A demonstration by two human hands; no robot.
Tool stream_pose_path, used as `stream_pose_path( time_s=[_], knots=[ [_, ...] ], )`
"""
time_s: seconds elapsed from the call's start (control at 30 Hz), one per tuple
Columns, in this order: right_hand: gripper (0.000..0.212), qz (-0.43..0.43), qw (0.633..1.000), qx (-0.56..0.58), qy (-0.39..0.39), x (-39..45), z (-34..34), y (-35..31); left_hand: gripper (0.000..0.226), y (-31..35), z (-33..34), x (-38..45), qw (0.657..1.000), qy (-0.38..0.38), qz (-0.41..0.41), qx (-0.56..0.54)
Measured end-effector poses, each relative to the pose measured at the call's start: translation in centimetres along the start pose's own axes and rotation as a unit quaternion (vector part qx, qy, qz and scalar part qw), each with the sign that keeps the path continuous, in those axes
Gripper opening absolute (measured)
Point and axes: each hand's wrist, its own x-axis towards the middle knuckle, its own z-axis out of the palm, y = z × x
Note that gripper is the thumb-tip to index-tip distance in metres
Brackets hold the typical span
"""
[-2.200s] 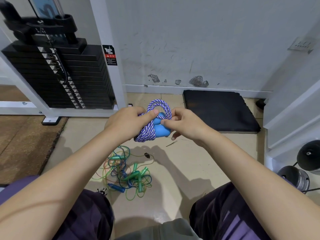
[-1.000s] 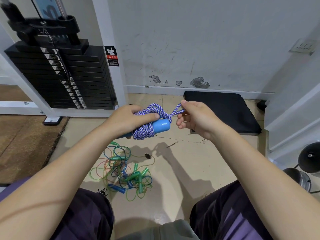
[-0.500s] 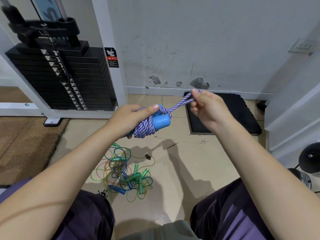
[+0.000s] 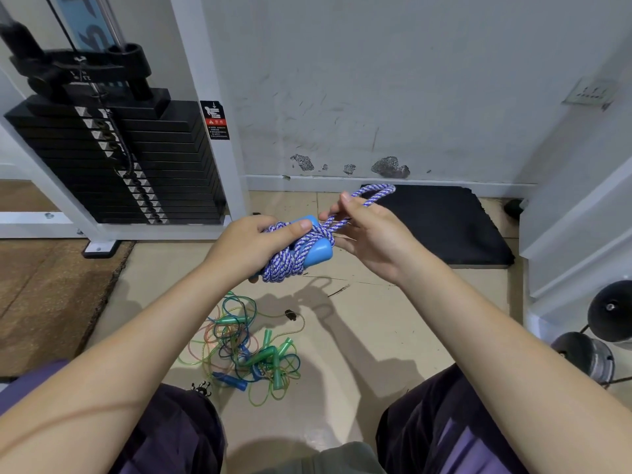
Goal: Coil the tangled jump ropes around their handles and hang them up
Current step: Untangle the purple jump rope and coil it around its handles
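Observation:
A purple-and-white braided jump rope is coiled round its two blue handles. My left hand grips this bundle, thumb pressed on the top of the coil. My right hand pinches a free loop of the same rope, which sticks out up and to the right past the fingers. On the floor below lies a tangle of thin green, blue and orange jump ropes with green and blue handles.
A black weight stack in a white frame stands at the left. A black mat lies against the wall. Dumbbell ends sit at the right. A brown mat covers the floor at left. My knees fill the bottom.
My right hand pulled a loop of the braided rope out from the coil, up and to the right, and now sits closer to the handles. My left hand kept its grip.

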Motion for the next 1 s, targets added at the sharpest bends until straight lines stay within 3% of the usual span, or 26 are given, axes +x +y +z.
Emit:
stream_pose_path(
  time_s=[0.17,0.33,0.47,0.63,0.73,0.83,0.9,1.0],
  knots=[
    [0.031,-0.003,0.992,0.122,0.011,-0.2,0.8,-0.7,0.073,-0.4,0.4,0.0,0.997,-0.019,-0.021,0.070],
    [0.056,-0.033,0.996,0.002,0.079,0.1,1.3,0.1,0.077,-0.2,1.8,-0.1,0.992,-0.049,-0.004,0.115],
    [0.054,-0.057,0.988,-0.053,0.135,0.8,1.2,-0.3,0.078,0.2,1.8,-0.2,0.993,-0.063,-0.006,0.100],
    [0.053,-0.069,0.982,-0.092,0.149,0.8,0.6,-0.3,0.078,-0.2,1.7,-0.2,0.993,-0.065,-0.002,0.098],
    [0.045,-0.075,0.985,-0.100,0.119,0.5,0.1,-0.5,0.078,-0.7,1.2,-0.4,0.995,-0.041,-0.010,0.090],
    [0.014,-0.030,0.992,-0.118,0.037,0.3,-0.3,-1.2,0.071,-0.9,0.2,0.4,0.996,-0.006,-0.018,0.084],
    [0.021,0.042,0.982,-0.184,-0.008,0.5,-0.6,-1.5,0.065,-0.5,-0.2,1.6,0.997,-0.019,-0.022,0.076],
    [0.036,0.095,0.961,-0.256,-0.036,1.6,-0.7,-1.6,0.085,0.3,0.3,3.6,0.995,-0.087,-0.021,0.043]
  ],
)
